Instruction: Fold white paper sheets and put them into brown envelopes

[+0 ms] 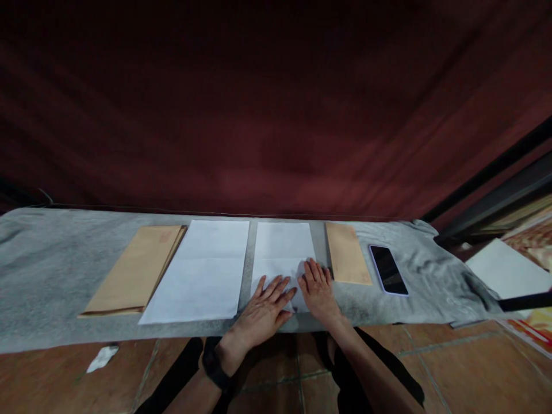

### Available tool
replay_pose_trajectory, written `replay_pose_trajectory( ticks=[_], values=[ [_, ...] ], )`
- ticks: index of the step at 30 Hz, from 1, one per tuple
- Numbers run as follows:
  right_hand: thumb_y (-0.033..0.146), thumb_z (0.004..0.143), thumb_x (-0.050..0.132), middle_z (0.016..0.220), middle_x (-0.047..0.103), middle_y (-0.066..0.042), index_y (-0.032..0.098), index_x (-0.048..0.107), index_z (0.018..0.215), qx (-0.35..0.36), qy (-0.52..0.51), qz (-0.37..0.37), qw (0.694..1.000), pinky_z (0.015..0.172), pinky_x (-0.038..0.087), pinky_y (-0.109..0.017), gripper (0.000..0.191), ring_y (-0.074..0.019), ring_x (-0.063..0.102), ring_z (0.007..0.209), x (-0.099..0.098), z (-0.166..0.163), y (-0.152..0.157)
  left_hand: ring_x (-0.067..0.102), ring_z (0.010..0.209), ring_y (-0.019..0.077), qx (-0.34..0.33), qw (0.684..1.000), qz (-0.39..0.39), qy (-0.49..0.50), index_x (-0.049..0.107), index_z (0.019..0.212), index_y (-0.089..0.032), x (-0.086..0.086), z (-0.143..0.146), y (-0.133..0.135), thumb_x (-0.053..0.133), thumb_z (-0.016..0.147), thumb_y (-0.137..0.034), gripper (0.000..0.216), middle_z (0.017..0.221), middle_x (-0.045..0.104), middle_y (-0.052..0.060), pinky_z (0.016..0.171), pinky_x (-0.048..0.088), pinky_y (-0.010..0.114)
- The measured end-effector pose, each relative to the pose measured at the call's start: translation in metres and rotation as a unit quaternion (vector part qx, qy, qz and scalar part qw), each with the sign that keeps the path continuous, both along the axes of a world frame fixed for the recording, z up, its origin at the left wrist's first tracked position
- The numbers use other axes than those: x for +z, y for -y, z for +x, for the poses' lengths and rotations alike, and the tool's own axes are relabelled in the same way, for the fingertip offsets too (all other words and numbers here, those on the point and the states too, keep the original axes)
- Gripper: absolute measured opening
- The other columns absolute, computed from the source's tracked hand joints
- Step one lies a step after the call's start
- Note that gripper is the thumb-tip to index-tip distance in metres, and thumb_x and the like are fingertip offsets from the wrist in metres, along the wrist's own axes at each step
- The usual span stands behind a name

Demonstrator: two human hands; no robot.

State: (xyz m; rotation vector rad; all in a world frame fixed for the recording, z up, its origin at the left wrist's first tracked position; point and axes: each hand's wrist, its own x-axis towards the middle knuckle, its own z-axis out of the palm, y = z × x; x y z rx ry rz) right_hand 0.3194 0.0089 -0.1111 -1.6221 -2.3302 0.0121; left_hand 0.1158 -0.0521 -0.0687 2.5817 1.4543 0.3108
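Both of my hands rest on a creased white sheet of paper in the middle of the cloth-covered table. My left hand lies flat with its fingers spread over the sheet's near part. Beside it, my right hand presses down along the sheet's right edge, fingers stretched out. To the left is a stack of white paper with a faint crosswise crease. A pile of brown envelopes sits left of that stack. Just right of my right hand lies a smaller brown envelope.
A phone with a purple edge lies right of the small envelope. Grey cloth covers the narrow table, and a dark red curtain hangs behind it. A white board stands at the right. Crumpled tissue lies on the tiled floor.
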Motion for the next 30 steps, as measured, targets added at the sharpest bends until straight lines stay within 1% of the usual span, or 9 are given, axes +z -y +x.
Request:
replay_pose_trajectory(
  ticks=[3,6,9,12,17,21,24,28,30],
  values=[
    [0.036,0.107,0.029,0.16,0.04,-0.014,0.016,0.042,0.154,0.023,-0.005,-0.008,1.0,0.12,0.027,-0.052,0.053,-0.0275,0.036,0.149,0.001,-0.006,-0.001,0.047,0.142,0.0204,0.025,0.999,0.001,0.029,0.049,0.148,-0.03,0.005,0.002,-0.006,0.034,0.106,-0.04,0.046,0.152,0.053,0.003,0.121,0.032,0.048],
    [0.037,0.108,0.025,0.161,0.039,-0.011,0.018,0.041,0.155,0.034,-0.021,-0.027,0.999,0.119,0.032,-0.048,0.053,-0.0242,0.034,0.15,0.007,-0.016,-0.014,0.058,0.132,0.0192,0.09,0.994,0.03,0.06,0.054,0.144,-0.019,0.009,0.003,-0.023,0.028,0.107,-0.033,0.047,0.142,0.062,0.008,0.116,0.04,0.041],
    [0.035,0.107,0.026,0.163,0.034,-0.011,0.016,0.043,0.154,0.035,-0.03,-0.028,0.999,0.12,0.031,-0.045,0.053,-0.0245,0.031,0.151,0.017,-0.035,-0.036,0.05,0.14,0.0225,0.16,0.983,0.067,0.069,0.051,0.145,-0.011,0.003,0.005,-0.045,0.027,0.107,-0.032,0.05,0.15,0.055,0.014,0.118,0.039,0.042],
    [0.031,0.107,0.029,0.165,0.029,-0.009,0.017,0.042,0.154,0.055,-0.024,-0.024,0.998,0.122,0.027,-0.046,0.051,-0.0251,0.028,0.152,0.022,-0.055,-0.057,0.041,0.147,0.0253,0.213,0.973,0.076,0.053,0.044,0.15,-0.008,-0.012,0.009,-0.06,0.026,0.107,-0.033,0.053,0.155,0.047,0.016,0.119,0.038,0.046],
    [0.035,0.108,0.032,0.164,0.031,-0.01,0.019,0.041,0.155,0.049,-0.011,-0.038,0.998,0.122,0.022,-0.051,0.05,-0.0275,0.032,0.15,0.011,-0.07,-0.073,0.043,0.145,0.0275,0.248,0.966,0.074,0.011,0.049,0.147,-0.01,-0.035,0.013,-0.062,0.028,0.106,-0.038,0.054,0.152,0.051,0.018,0.117,0.04,0.049],
    [0.037,0.107,0.035,0.163,0.032,-0.011,0.019,0.042,0.154,0.04,-0.021,-0.045,0.998,0.122,0.022,-0.049,0.051,-0.0278,0.035,0.149,0.007,-0.067,-0.081,0.051,0.139,0.0295,0.267,0.96,0.077,0.022,0.055,0.141,-0.007,-0.032,0.013,-0.065,0.027,0.105,-0.038,0.055,0.144,0.058,0.021,0.113,0.044,0.049],
    [0.031,0.106,0.034,0.164,0.031,-0.011,0.018,0.038,0.156,0.032,-0.022,-0.049,0.998,0.122,0.023,-0.047,0.052,-0.0261,0.032,0.151,0.012,-0.065,-0.09,0.051,0.139,0.0283,0.252,0.963,0.084,0.036,0.056,0.14,-0.008,-0.023,0.018,-0.093,0.023,0.106,-0.034,0.055,0.141,0.061,0.02,0.115,0.042,0.049],
    [0.024,0.101,0.04,0.165,0.027,-0.013,0.014,0.03,0.159,0.046,-0.009,-0.038,0.998,0.124,0.019,-0.048,0.059,-0.0273,0.027,0.152,0.014,-0.067,-0.102,0.035,0.15,0.0256,0.233,0.968,0.078,0.042,0.043,0.152,-0.011,-0.017,0.03,-0.156,0.019,0.106,-0.036,0.057,0.157,0.045,0.015,0.121,0.033,0.05],
    [0.025,0.101,0.04,0.165,0.029,-0.014,0.013,0.029,0.159,0.048,-0.013,-0.033,0.998,0.124,0.019,-0.05,0.061,-0.0286,0.028,0.152,0.01,-0.068,-0.107,0.037,0.149,0.0246,0.223,0.972,0.064,0.037,0.044,0.152,-0.014,-0.019,0.033,-0.181,0.02,0.106,-0.04,0.058,0.155,0.047,0.013,0.12,0.034,0.049]
  ],
)
